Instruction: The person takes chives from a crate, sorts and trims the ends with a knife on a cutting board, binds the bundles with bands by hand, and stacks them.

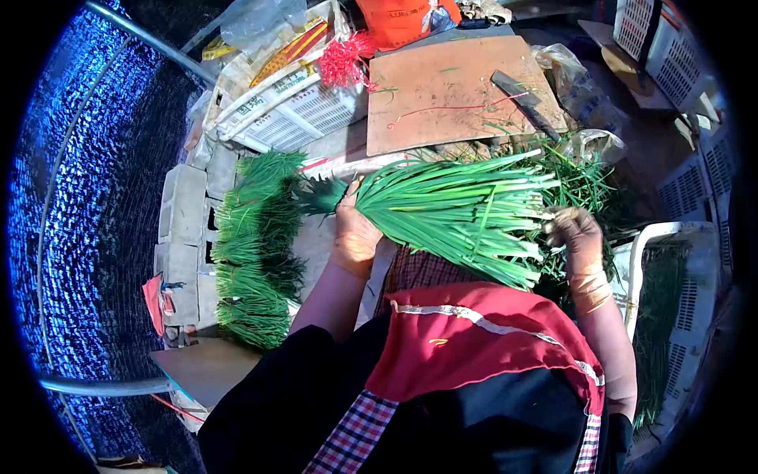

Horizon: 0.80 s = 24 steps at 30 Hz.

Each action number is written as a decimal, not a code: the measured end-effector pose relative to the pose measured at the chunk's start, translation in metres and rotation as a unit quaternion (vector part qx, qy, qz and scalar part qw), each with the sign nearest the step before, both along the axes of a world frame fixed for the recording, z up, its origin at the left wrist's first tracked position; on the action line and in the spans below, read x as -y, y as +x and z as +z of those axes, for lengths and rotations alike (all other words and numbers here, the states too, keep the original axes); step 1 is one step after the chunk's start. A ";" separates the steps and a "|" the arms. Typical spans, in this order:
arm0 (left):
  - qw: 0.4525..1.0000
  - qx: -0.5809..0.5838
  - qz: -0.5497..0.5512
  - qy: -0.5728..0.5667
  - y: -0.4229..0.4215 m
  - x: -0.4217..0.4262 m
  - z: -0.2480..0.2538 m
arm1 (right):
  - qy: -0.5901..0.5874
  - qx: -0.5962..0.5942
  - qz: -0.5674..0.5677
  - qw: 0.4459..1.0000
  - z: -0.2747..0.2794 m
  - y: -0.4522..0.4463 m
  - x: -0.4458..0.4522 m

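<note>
A large fanned bunch of garlic chives (450, 201) lies across the front of my body, its dark leaf tips to the left and pale stem ends to the right. My left hand (354, 225) is closed around it near the leaf tips. At the stem ends, my right hand (576, 233) has its fingers bent together in a pinch; whatever is between them is too small to make out. Left of my left arm, several bundled chives (253, 245) lie stacked in a row. Loose green leaves (588, 182) are heaped behind my right hand.
A brown board (454, 95) ahead carries a knife (525, 103) and a red tie. White crates stand at the back left (292, 110) and right (687, 63). A crate with greens (632, 292) is beside my right arm. Grey blocks (181, 213) line the left.
</note>
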<state>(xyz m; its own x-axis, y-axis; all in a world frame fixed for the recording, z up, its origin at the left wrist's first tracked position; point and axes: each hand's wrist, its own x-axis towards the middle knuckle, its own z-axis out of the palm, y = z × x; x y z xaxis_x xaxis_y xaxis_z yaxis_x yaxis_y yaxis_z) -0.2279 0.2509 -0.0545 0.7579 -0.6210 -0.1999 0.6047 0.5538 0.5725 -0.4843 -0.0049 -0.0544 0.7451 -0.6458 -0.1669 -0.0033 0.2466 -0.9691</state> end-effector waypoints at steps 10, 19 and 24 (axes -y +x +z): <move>0.998 -0.036 0.013 -0.042 -0.003 0.003 0.007 | -0.125 -0.055 0.124 0.983 0.001 0.007 -0.046; 0.995 -0.092 0.026 -0.040 -0.008 -0.002 0.007 | -0.431 -0.076 0.054 0.898 -0.024 0.009 -0.049; 0.993 -0.082 0.023 -0.085 -0.012 -0.003 0.010 | -0.438 -0.175 -0.014 0.882 -0.025 -0.007 -0.043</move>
<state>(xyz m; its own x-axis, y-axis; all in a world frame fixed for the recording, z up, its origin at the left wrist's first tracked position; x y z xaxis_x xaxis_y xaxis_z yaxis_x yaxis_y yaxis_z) -0.2402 0.2543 -0.0448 0.7523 -0.6212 -0.2193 0.6538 0.6632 0.3643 -0.4913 0.0378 -0.0798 0.7285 -0.6586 0.1887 -0.3451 -0.5907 -0.7294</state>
